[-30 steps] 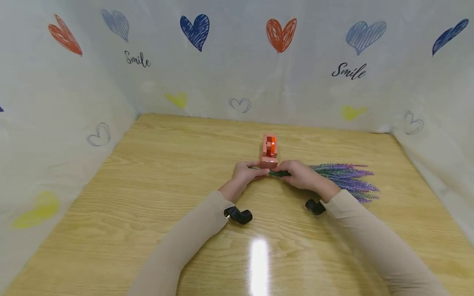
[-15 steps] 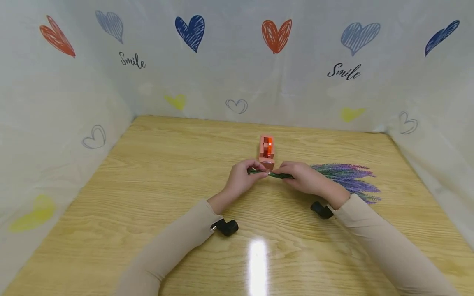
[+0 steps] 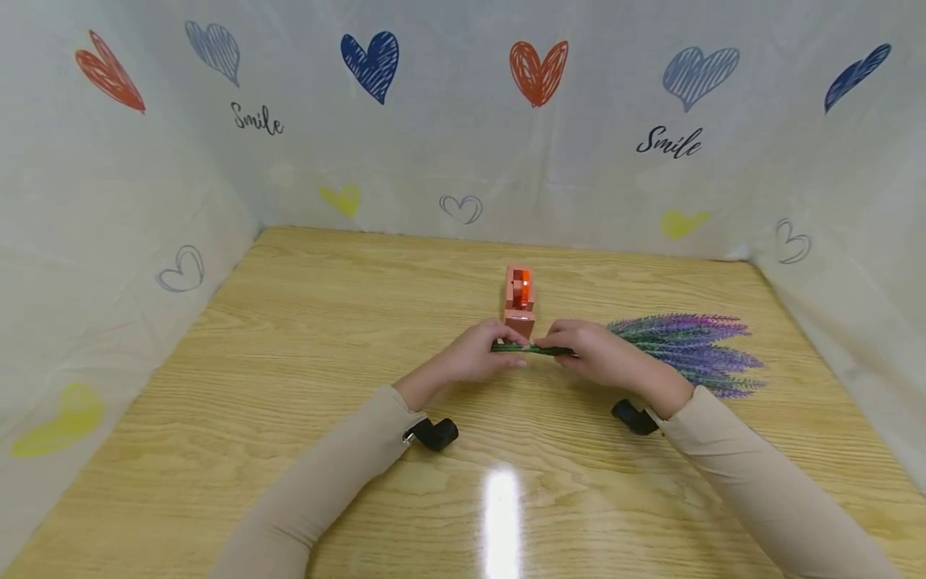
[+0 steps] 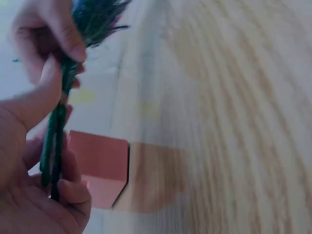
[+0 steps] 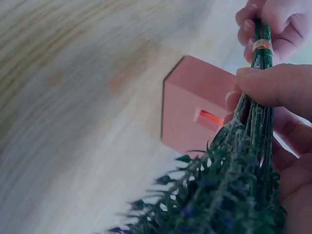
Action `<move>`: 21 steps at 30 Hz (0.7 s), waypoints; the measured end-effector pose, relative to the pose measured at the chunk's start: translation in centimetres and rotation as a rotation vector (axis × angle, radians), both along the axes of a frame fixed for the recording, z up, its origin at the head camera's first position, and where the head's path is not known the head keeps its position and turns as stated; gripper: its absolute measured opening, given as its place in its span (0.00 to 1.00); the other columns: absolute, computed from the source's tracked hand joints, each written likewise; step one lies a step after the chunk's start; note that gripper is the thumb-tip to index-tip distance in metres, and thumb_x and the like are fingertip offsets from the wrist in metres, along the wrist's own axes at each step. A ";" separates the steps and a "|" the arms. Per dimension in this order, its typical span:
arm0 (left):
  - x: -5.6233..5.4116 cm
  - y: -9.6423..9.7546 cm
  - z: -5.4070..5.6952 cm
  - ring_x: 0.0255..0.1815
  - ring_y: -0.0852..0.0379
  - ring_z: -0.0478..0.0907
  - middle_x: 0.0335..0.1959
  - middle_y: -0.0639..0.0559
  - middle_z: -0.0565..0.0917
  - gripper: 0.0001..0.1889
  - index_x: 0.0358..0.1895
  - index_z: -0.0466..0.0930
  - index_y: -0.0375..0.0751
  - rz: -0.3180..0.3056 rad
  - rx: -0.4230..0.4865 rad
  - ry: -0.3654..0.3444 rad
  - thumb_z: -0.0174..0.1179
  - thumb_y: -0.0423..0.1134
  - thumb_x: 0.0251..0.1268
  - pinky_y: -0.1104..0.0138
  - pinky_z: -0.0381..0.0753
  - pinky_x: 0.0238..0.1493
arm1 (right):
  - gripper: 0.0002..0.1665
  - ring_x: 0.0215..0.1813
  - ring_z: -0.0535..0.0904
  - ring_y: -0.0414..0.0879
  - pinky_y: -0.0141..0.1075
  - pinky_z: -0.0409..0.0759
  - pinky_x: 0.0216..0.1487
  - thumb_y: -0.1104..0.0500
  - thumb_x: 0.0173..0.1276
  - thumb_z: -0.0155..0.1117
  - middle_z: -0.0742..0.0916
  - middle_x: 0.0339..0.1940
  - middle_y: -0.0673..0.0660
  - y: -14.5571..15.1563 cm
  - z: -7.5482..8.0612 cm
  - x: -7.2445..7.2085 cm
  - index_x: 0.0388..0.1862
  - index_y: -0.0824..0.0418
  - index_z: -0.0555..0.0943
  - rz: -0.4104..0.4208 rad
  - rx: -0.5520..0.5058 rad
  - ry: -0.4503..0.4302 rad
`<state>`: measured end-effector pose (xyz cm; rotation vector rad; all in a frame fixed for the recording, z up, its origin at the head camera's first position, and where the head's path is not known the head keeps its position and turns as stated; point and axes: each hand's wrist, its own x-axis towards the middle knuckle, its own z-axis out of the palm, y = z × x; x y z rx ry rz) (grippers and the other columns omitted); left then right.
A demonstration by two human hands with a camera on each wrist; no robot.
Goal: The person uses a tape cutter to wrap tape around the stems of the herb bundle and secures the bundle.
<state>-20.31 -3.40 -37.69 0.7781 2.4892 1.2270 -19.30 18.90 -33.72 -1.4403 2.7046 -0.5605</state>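
Observation:
A bunch of purple lavender (image 3: 687, 350) with green stems lies across the front of a pink tape dispenser (image 3: 519, 301), flower heads to the right. My right hand (image 3: 596, 354) pinches the stems between thumb and fingers, just below the flowers. At the cut ends, my left hand (image 3: 481, 351) has its fingers curled behind the stems (image 4: 54, 141), and its thumb stretches toward the right hand. Between the two hands a narrow band of tape (image 5: 262, 45) circles the stems, as the right wrist view shows. Part of the bunch is hidden behind the right hand.
The wooden table (image 3: 325, 322) spreads out around both hands. Pale cloth walls (image 3: 463, 137) printed with hearts and "Smile" stand behind it and along its sides. A black wrist camera (image 3: 436, 434) hangs under the left sleeve, another wrist camera (image 3: 633, 416) under the right.
The left thumb has come away from the taped spot where it pressed half a second ago, so the stems show between the hands. The flower heads have shifted slightly right.

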 end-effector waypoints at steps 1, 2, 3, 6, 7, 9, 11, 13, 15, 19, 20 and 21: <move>-0.1 -0.2 0.0 0.42 0.53 0.71 0.41 0.54 0.75 0.16 0.49 0.81 0.42 -0.011 -0.010 -0.010 0.66 0.42 0.58 0.67 0.70 0.41 | 0.19 0.38 0.78 0.47 0.38 0.76 0.35 0.75 0.56 0.64 0.81 0.39 0.57 0.0 -0.1 0.0 0.49 0.69 0.81 -0.002 -0.002 -0.007; -0.2 -0.4 0.0 0.42 0.53 0.71 0.42 0.54 0.76 0.19 0.50 0.80 0.43 -0.015 -0.018 -0.022 0.68 0.43 0.55 0.67 0.71 0.40 | 0.19 0.38 0.78 0.47 0.38 0.76 0.35 0.75 0.56 0.65 0.81 0.39 0.57 0.1 -0.3 -0.1 0.49 0.68 0.81 -0.005 -0.002 -0.013; -0.4 -0.6 0.0 0.43 0.52 0.71 0.44 0.53 0.76 0.22 0.51 0.80 0.43 -0.016 -0.019 -0.031 0.70 0.43 0.52 0.67 0.71 0.41 | 0.19 0.38 0.78 0.48 0.39 0.76 0.36 0.75 0.56 0.64 0.82 0.39 0.57 0.1 -0.5 -0.1 0.49 0.68 0.81 -0.007 -0.001 -0.020; -0.6 -1.3 -0.2 0.45 0.53 0.72 0.46 0.51 0.77 0.26 0.54 0.78 0.43 0.012 -0.032 -0.060 0.72 0.43 0.48 0.66 0.73 0.44 | 0.19 0.40 0.79 0.49 0.40 0.77 0.38 0.74 0.57 0.64 0.82 0.40 0.58 0.2 -1.3 -0.3 0.50 0.68 0.81 -0.022 0.019 -0.051; -0.7 -1.6 -0.3 0.45 0.54 0.72 0.47 0.51 0.77 0.27 0.54 0.78 0.43 0.024 -0.037 -0.069 0.73 0.43 0.47 0.66 0.73 0.46 | 0.19 0.41 0.79 0.50 0.41 0.77 0.39 0.74 0.58 0.63 0.82 0.41 0.58 0.2 -1.6 -0.3 0.50 0.68 0.81 -0.028 0.026 -0.065; -0.9 -2.1 -0.4 0.47 0.54 0.72 0.49 0.50 0.77 0.28 0.55 0.78 0.42 0.043 -0.034 -0.085 0.73 0.42 0.47 0.64 0.72 0.48 | 0.19 0.43 0.79 0.51 0.42 0.78 0.41 0.73 0.59 0.63 0.82 0.42 0.59 0.3 -2.2 -0.4 0.51 0.68 0.80 -0.040 0.039 -0.091; -1.0 -2.5 -0.6 0.48 0.54 0.72 0.49 0.50 0.77 0.28 0.55 0.77 0.42 0.048 -0.031 -0.090 0.73 0.41 0.47 0.64 0.71 0.51 | 0.19 0.45 0.79 0.52 0.43 0.78 0.42 0.72 0.60 0.63 0.82 0.43 0.60 0.3 -2.8 -0.4 0.51 0.69 0.80 -0.052 0.046 -0.110; -1.1 -2.9 -0.8 0.49 0.54 0.72 0.49 0.50 0.78 0.28 0.55 0.77 0.40 0.040 -0.018 -0.090 0.73 0.40 0.47 0.63 0.70 0.52 | 0.19 0.46 0.79 0.53 0.44 0.77 0.44 0.71 0.60 0.63 0.82 0.45 0.60 0.3 -3.1 -0.5 0.52 0.68 0.80 -0.068 0.050 -0.120; -1.1 -3.3 -1.0 0.50 0.54 0.72 0.49 0.50 0.78 0.27 0.54 0.77 0.39 0.036 -0.007 -0.087 0.73 0.39 0.48 0.63 0.69 0.53 | 0.19 0.48 0.79 0.53 0.45 0.77 0.46 0.70 0.60 0.64 0.82 0.46 0.60 0.2 -3.3 -0.5 0.52 0.68 0.79 -0.084 0.053 -0.129; -1.0 -4.1 -0.9 0.49 0.54 0.72 0.49 0.51 0.78 0.27 0.54 0.77 0.39 0.067 0.001 -0.098 0.72 0.40 0.48 0.63 0.70 0.53 | 0.22 0.50 0.77 0.55 0.47 0.76 0.48 0.66 0.60 0.66 0.81 0.48 0.61 0.2 -3.2 -0.4 0.55 0.68 0.78 -0.111 0.045 -0.157; -1.0 -4.3 -0.8 0.49 0.53 0.72 0.49 0.50 0.78 0.27 0.54 0.77 0.40 0.081 0.002 -0.101 0.72 0.41 0.48 0.63 0.70 0.53 | 0.24 0.52 0.76 0.55 0.48 0.75 0.48 0.65 0.60 0.67 0.80 0.50 0.62 0.3 -3.0 -0.3 0.56 0.67 0.77 -0.124 0.040 -0.168; -0.9 -4.7 -0.6 0.50 0.52 0.72 0.50 0.49 0.78 0.27 0.55 0.77 0.40 0.096 0.004 -0.101 0.72 0.41 0.49 0.62 0.70 0.53 | 0.26 0.53 0.75 0.56 0.49 0.74 0.49 0.62 0.61 0.67 0.79 0.52 0.62 0.5 -2.8 -0.1 0.58 0.67 0.75 -0.139 0.037 -0.170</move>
